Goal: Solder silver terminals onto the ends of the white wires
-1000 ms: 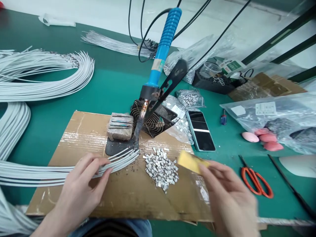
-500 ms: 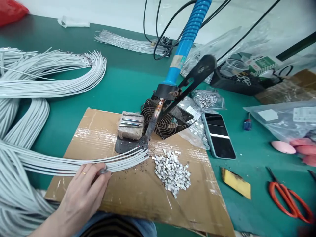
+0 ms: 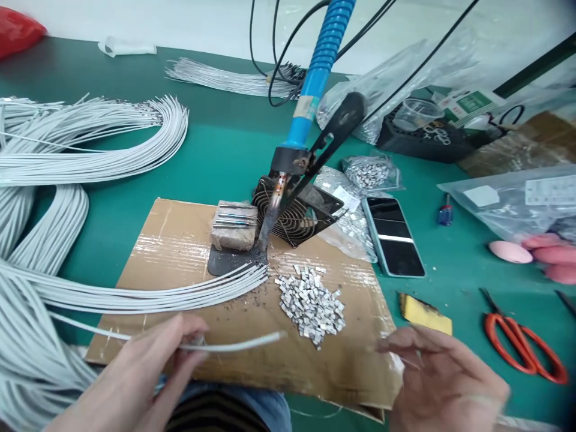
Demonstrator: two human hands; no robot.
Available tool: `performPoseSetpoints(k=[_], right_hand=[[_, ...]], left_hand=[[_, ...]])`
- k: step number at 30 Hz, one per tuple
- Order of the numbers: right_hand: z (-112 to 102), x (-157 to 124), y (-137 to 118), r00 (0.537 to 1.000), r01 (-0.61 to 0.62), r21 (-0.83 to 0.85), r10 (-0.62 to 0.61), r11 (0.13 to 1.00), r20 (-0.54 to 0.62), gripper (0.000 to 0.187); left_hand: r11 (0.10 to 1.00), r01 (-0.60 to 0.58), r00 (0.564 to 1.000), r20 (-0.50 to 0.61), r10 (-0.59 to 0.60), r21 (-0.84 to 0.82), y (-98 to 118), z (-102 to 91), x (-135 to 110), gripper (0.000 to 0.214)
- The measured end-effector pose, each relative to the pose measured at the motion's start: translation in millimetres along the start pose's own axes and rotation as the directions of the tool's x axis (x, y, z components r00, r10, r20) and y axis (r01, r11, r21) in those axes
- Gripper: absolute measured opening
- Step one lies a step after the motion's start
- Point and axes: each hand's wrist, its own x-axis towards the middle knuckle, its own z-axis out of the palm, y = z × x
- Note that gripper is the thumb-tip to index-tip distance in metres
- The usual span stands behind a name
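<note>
My left hand [image 3: 153, 366] pinches a single white cable [image 3: 238, 346] between thumb and fingers. Its free end points right above the cardboard [image 3: 252, 372]. Just beyond it, a row of white cables [image 3: 180, 300] lies with its ends by the dark base plate [image 3: 220, 262] of the soldering iron stand. Low on the right, my right hand [image 3: 445, 375] is partly blurred, its fingertips drawn together over the cardboard's right edge. Whatever they may hold cannot be made out. Between the hands lies a pile of small metal pieces [image 3: 312, 306].
A blue-handled soldering iron [image 3: 310, 90] slants down beside a block [image 3: 234, 225] and a small fan [image 3: 288, 216]. Thick cable bundles [image 3: 90, 162] fill the left. To the right are a phone [image 3: 395, 237], a yellow sponge [image 3: 425, 313] and orange-handled scissors [image 3: 524, 345].
My left hand has left the row of cables and come nearer with one cable. My right hand has come into view from the right. The view has shifted slightly.
</note>
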Motion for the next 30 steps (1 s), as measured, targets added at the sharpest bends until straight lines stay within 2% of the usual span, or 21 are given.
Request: performPoseSetpoints(k=[2, 3, 4, 6, 9, 12, 14, 15, 17, 19, 22, 26, 28, 30], right_hand=[[17.3, -12.4, -8.3, 0.999, 0.046, 0.039, -0.047, 0.998, 0.026, 0.033], [26.1, -21.2, -11.0, 0.99, 0.041, 0.099, -0.054, 0.994, 0.133, 0.042], [34.9, -31.3, -13.4, 0.98, 0.037, 0.128, -0.061, 0.991, 0.188, 0.05], [51.8, -53.5, -19.3, 0.952, -0.059, 0.177, 0.002, 0.982, 0.306, 0.059], [71.5, -82.3, -31.2, 0.843, -0.265, 0.217, 0.117, 0.939, 0.525, 0.067], [81.8, -96.2, -39.5, 0.717, -0.451, 0.201, 0.22, 0.869, 0.661, 0.071], [84.8, -96.3, -40.2, 0.683, -0.527, 0.234, 0.242, 0.817, 0.689, 0.071], [85.3, -94.1, -39.5, 0.683, -0.545, 0.255, 0.247, 0.799, 0.687, 0.069], [83.9, -87.0, -36.7, 0.709, -0.544, 0.283, 0.253, 0.79, 0.659, 0.066], [79.0, -78.8, -33.6, 0.728, -0.526, 0.277, 0.258, 0.804, 0.635, 0.067], [68.0, -68.9, -29.8, 0.706, -0.531, 0.259, 0.253, 0.807, 0.661, 0.081], [57.3, -58.7, -29.5, 0.692, -0.507, 0.306, 0.169, 0.806, 0.702, 0.09], [55.9, -53.4, -32.4, 0.651, -0.438, 0.289, 0.078, 0.851, 0.755, 0.088], [56.3, -48.9, -35.8, 0.538, -0.349, 0.218, 0.004, 0.911, 0.843, 0.082]], left_hand=[[0.995, 0.054, 0.993, 0.11, -0.044, -0.083, 13.7, 4.0, 8.4, 0.034], [0.985, 0.116, 0.98, 0.178, -0.092, -0.129, 20.6, 8.1, 13.7, 0.028], [0.966, 0.186, 0.961, 0.239, -0.14, -0.181, 27.0, 13.0, 19.3, 0.017], [0.909, 0.306, 0.934, 0.277, -0.228, -0.283, 37.0, 23.2, 29.6, 0.017], [0.821, 0.409, 0.905, 0.291, -0.309, -0.399, 44.2, 33.2, 40.7, 0.025], [0.715, 0.463, 0.875, 0.4, -0.273, -0.524, 46.3, 33.5, 46.7, 0.008], [0.664, 0.481, 0.867, 0.423, -0.264, -0.573, 46.0, 30.2, 47.7, 0.016], [0.646, 0.49, 0.864, 0.422, -0.274, -0.585, 45.2, 28.2, 47.4, 0.02], [0.633, 0.507, 0.854, 0.438, -0.28, -0.584, 42.3, 24.6, 45.7, 0.025], [0.644, 0.534, 0.824, 0.508, -0.251, -0.548, 38.5, 22.0, 44.1, 0.028], [0.664, 0.564, 0.774, 0.596, -0.216, -0.491, 33.9, 20.8, 44.0, 0.029], [0.625, 0.624, 0.718, 0.66, -0.221, -0.469, 31.3, 22.1, 46.3, 0.028], [0.619, 0.639, 0.703, 0.675, -0.227, -0.457, 30.4, 22.6, 47.0, 0.029], [0.616, 0.651, 0.686, 0.692, -0.225, -0.444, 29.4, 22.7, 47.3, 0.028]])
